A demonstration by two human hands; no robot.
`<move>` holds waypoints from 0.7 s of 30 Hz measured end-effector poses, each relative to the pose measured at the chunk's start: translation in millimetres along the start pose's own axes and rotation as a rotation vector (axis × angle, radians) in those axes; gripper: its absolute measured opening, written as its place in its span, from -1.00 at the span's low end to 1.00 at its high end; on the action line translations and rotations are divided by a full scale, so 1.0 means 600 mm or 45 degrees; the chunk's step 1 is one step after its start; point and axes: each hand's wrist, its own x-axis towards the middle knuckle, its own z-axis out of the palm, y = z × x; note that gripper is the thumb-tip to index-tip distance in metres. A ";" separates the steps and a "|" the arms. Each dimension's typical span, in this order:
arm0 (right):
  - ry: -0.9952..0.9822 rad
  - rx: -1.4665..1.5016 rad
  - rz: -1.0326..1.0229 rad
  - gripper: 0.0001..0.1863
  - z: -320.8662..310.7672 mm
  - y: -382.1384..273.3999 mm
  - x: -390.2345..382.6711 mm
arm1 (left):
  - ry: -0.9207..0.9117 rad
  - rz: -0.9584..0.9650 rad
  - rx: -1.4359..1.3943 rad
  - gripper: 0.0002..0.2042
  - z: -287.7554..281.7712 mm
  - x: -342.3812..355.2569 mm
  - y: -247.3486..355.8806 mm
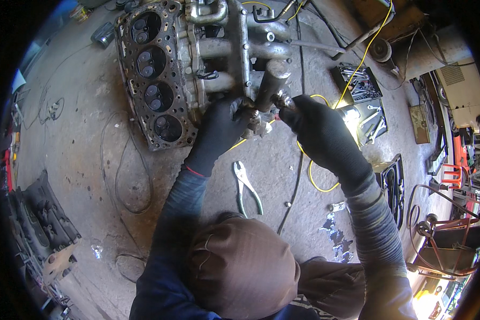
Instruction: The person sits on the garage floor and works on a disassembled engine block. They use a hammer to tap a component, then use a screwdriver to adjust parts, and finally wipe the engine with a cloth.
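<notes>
A cylinder head (160, 80) with several round combustion chambers lies on the floor, joined to a metal intake manifold (218, 48). A thick grey pipe stub (273, 82) rises from the manifold's near right corner. My left hand (221, 122), in a black glove, has its fingers curled round a metal fitting (258, 125) beside the stub's base. To the right of the stub, my right hand (320, 130), also gloved, is closed on a small shiny metal piece (281, 98). What kind of piece it is cannot be made out. Slip-joint pliers (244, 186) lie below the hands.
An open tool case (361, 84) with wrenches and sockets lies at the right, near a bright lamp (352, 116). A yellow cord (310, 173) and a black cable (296, 194) cross the concrete floor. Dark engine covers (45, 218) lie at the far left.
</notes>
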 end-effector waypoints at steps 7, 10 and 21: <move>-0.001 -0.078 -0.050 -0.68 0.001 0.004 0.000 | -0.022 -0.008 0.007 -0.79 -0.002 -0.001 0.004; 0.012 -0.132 -0.200 -0.70 0.000 0.007 -0.001 | -0.032 -0.043 -0.029 -0.80 -0.003 0.003 0.005; 0.062 -0.228 -0.309 -0.78 0.001 0.011 0.003 | -0.055 -0.026 -0.054 -0.82 -0.011 0.003 0.017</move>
